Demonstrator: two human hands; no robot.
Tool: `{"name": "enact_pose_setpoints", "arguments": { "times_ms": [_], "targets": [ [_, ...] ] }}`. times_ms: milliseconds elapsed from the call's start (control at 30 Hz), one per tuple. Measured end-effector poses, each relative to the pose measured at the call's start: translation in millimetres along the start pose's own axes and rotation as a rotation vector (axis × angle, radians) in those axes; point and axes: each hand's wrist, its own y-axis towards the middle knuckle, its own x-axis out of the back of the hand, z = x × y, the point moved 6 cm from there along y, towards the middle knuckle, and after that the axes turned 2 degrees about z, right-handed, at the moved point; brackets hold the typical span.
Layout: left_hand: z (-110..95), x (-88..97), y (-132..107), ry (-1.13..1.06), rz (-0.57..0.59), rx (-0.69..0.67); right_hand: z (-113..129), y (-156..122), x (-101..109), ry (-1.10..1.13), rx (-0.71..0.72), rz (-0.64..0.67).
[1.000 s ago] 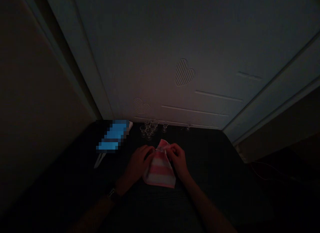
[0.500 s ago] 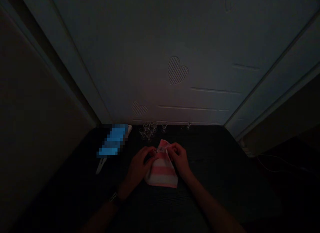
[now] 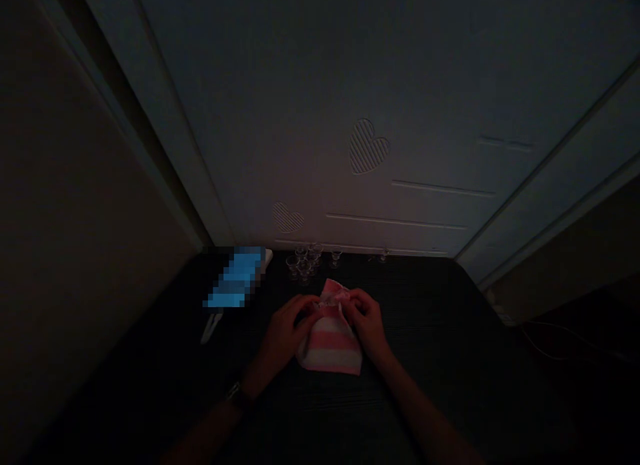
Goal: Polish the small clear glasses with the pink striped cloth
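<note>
A pink and white striped cloth [image 3: 331,345] lies on the dark table, its upper part bunched between my hands. My left hand [image 3: 295,322] pinches the bunched part from the left, fingers bent. From the right, my right hand [image 3: 367,315] grips the same bunched part with thumb and fingers together. Whether something is wrapped in the folds I cannot tell in the dim light. Just beyond the cloth stands a cluster of several small clear stemmed glasses [image 3: 304,264].
One small glass [image 3: 335,258] stands apart from the cluster, and another [image 3: 384,255] is farther right by the white panel [image 3: 310,152] with embossed hearts. A blurred, lit blue screen [image 3: 237,278] rests at the left above a pale handle-like piece [image 3: 211,328]. A thin cable [image 3: 545,352] runs at the right.
The whole view has shifted, so everything sits slightly farther right. Both hands stay at the bunched cloth, and its folds have altered a little between the fingers.
</note>
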Motion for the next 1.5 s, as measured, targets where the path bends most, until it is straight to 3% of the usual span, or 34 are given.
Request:
{"name": "enact_pose_setpoints", "arguments": {
  "times_ms": [700,967,1167,1367,1500],
  "targets": [
    [2.9,-11.3,-2.4,-0.076,0.073,0.017,-2.2,0.5,1.4,-0.053,0.027,0.008],
    [2.7,-2.5,-1.5,-0.102,0.011,0.083,-8.2,1.9,-1.1,-0.089,0.061,0.032],
    [1.2,-6.9,-0.5,-0.156,0.087,0.138,-6.0,1.7,-1.4,-0.093,0.025,0.036],
    [10.3,-13.5,2.3,-0.349,0.172,0.176,-7.7,2.4,-1.6,-0.063,0.017,0.039],
    [13.9,-14.9,3.4,-0.337,0.203,0.205,-9.9,3.3,0.1,-0.05,0.01,0.02]
  ]
}}
